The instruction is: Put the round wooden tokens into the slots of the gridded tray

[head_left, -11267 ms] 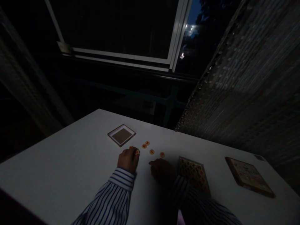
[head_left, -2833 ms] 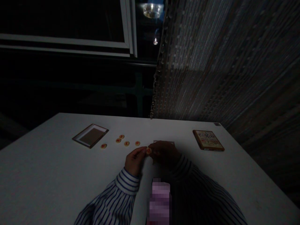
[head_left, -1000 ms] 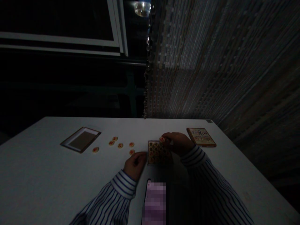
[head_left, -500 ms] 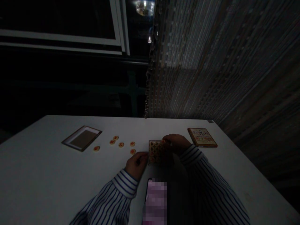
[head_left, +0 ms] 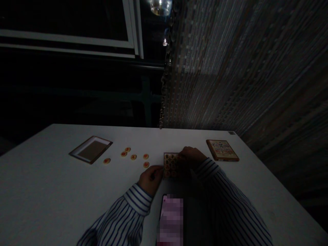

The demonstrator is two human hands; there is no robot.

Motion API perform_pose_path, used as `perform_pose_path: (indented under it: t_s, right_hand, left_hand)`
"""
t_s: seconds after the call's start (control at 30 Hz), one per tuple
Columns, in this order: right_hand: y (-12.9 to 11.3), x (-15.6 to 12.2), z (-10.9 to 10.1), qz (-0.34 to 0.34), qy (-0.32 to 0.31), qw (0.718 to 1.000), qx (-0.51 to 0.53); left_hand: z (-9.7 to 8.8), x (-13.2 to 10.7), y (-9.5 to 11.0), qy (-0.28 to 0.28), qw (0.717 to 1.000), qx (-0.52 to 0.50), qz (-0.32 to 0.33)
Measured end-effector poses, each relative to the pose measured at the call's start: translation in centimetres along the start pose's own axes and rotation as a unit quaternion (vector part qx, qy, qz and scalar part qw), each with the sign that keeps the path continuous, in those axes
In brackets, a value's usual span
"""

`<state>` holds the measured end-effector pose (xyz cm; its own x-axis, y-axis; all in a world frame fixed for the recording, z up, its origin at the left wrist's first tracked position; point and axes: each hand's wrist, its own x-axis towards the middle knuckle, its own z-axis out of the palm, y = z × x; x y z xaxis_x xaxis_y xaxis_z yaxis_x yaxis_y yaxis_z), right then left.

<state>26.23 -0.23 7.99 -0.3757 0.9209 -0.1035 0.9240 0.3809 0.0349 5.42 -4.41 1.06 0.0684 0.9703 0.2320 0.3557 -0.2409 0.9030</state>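
Note:
A small open box lies on the white table, with rows of round xiangqi pieces inside. At its left edge, my left hand is closed in a pinch on the box's side. My right hand reaches over the back right part of the box, fingers bent down and together at a xiangqi piece; that piece and the box's right side are lost in shadow and behind the hand. Several loose xiangqi pieces with red marks lie left of the box, two of them touching.
An open, shallow box part lies at the far left. At the right is a flat box with a printed picture. A phone lies between my forearms. Behind the table hangs a string curtain.
My right fingers have shifted slightly and now cover the red-marked piece seen at their tips before. My left hand keeps its place at the box edge. The view has shifted a little.

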Motion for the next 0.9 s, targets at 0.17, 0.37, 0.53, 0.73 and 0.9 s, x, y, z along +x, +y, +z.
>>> perform_pose_path:
  t_s: [0.17, 0.37, 0.53, 0.73, 0.9]
  right_hand:
    - [0.12, 0.15, 0.4, 0.002, -0.013, 1.0, -0.011]
    - [0.2, 0.35, 0.76, 0.004, -0.029, 0.999, -0.018]
    - [0.25, 0.39, 0.91, 0.008, -0.04, 0.999, -0.013]
    - [0.02, 0.27, 0.6, 0.009, -0.044, 0.999, -0.016]
    - [0.06, 0.25, 0.63, 0.007, -0.049, 0.999, -0.022]
  left_hand:
    - [-0.49, 0.12, 0.32, -0.042, 0.999, 0.02, -0.009]
    - [-0.49, 0.14, -0.03, -0.051, 0.998, 0.043, 0.007]
    - [-0.33, 0.05, -0.04, -0.041, 0.999, 0.032, 0.012]
    - [-0.44, 0.09, 0.19, -0.044, 0.998, 0.046, 0.012]
    - [-0.48, 0.1, 0.17, -0.053, 0.998, 0.041, 0.007]
